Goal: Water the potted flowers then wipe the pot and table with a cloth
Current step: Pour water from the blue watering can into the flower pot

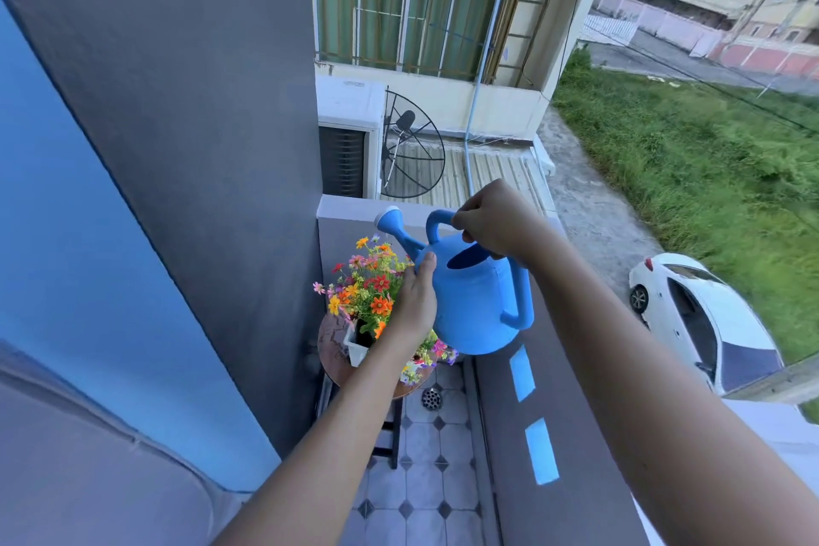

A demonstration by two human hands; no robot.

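While both hands are up at the can, head view: looking down into a balcony corner
Can: blue plastic watering can (476, 306) held in the air above the table, its spout end (390, 219) just above the flower tops
Right hand (496, 219): fingers curled round the can's top handle
Left hand (416, 301): flat against the can's left side, fingers straight
Flowers: orange, red and pink flower bunch (368, 284) in a white square pot (356, 348), partly behind the left wrist
Table: small round brown table (330, 346) bearing the pot, beside the grey wall (199, 146)
Floor: pale tiles (425, 457), round metal drain (431, 398) near the table
Below: white car (704, 319)
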